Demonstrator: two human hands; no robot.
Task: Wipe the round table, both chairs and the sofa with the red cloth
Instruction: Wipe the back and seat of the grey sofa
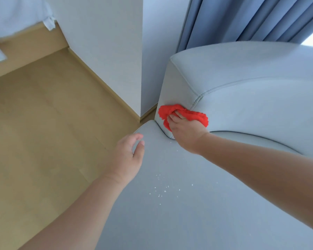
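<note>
Head view: The right hand (186,130) grips the bunched red fluffy cloth (199,117), fingers curled into it, and presses it against the end face of the pale grey-blue upholstered sofa (251,105), low down where the backrest meets the seat. The left hand (129,156) hangs over the seat's front edge, fingers loosely curled, holding nothing. Scattered white crumbs (161,190) lie on the seat cushion, well apart from the cloth.

Assessment: the sofa-wiping step is in hand. The next move appears to call for drawing the cloth down onto the seat and sweeping the crumbs off. Table and chairs are out of view; their condition cannot be judged.
</note>
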